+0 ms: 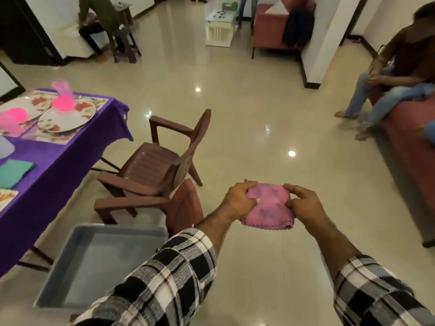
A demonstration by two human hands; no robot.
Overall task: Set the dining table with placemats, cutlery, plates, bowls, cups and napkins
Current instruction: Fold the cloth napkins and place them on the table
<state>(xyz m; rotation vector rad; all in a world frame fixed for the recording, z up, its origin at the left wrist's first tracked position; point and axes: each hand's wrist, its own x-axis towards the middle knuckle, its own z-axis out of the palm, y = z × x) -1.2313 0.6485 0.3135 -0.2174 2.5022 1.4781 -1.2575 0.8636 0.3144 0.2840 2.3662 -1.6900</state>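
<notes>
holding a folded pink napkin (pixel 268 204) out front, left hand (pixel 240 200) and right hand (pixel 303 203) fingers pinching its opposite edges.

We see a dim, warm indoor scene; ceiling lights glare as bright spots on the glossy floor (pixel 259 118). Wide-angle distortion bends the edges, the pink cups (pixel 62 97) are overexposed and blurred, and the whole view is soft.

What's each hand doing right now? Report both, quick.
Left hand: closed, pinching the left edge of the pink napkin.
Right hand: closed, pinching the napkin's right edge.
</notes>
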